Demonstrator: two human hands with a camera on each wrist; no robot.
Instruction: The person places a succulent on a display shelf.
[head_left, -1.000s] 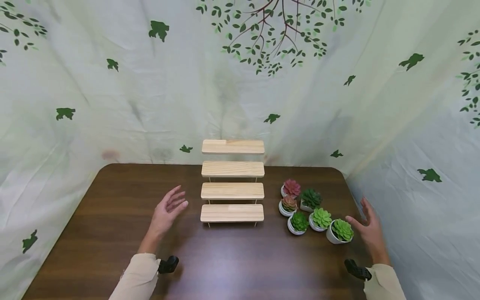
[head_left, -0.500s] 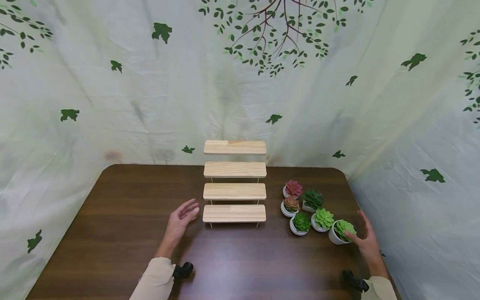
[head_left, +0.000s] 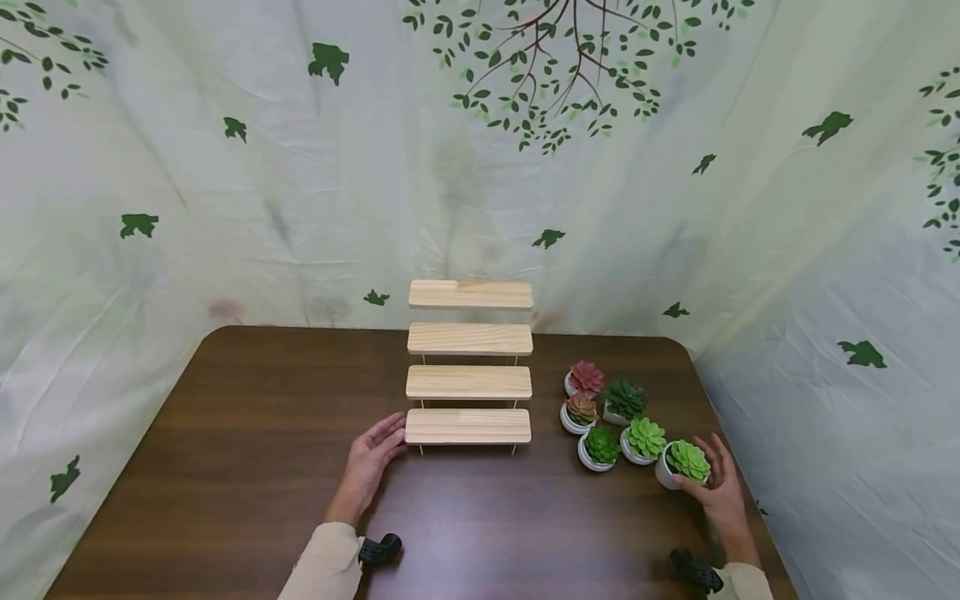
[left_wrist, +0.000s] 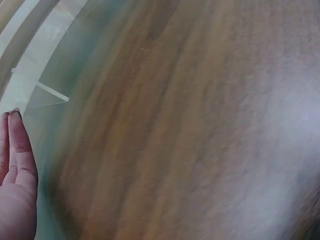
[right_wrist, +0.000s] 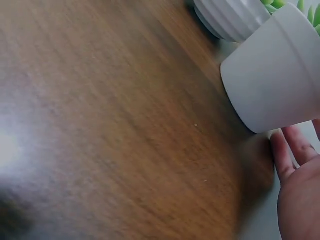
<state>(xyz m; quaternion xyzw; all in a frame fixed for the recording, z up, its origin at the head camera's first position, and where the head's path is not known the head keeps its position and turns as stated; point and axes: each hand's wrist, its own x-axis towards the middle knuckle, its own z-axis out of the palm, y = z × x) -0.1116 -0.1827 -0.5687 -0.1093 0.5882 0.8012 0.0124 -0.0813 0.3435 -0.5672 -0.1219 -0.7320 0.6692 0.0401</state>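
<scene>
A four-tier wooden display stand [head_left: 468, 427] stands at the table's back middle. My left hand [head_left: 367, 467] is at the left end of its lowest shelf, fingers extended, fingertips at the board's edge. In the left wrist view, the left hand [left_wrist: 17, 180] shows mostly straight fingers beside the stand's pale edge. At the right, my right hand [head_left: 716, 483] holds a light-green potted succulent [head_left: 687, 462], thumb in front and fingers round the far side. The right wrist view shows its plain white pot [right_wrist: 272, 75] with the right hand's fingers [right_wrist: 299, 145] against it.
Several other potted succulents cluster left of the held one: light green [head_left: 645, 437], mid green [head_left: 600, 448], dark green [head_left: 625, 402], reddish brown [head_left: 580, 411] and pink-red [head_left: 585, 379]. A leaf-print curtain [head_left: 337, 208] hangs behind the brown table [head_left: 247, 433].
My left hand has moved right to the end of the lowest shelf. The right hand has moved left and closed round the light-green succulent's pot, which stays in place.
</scene>
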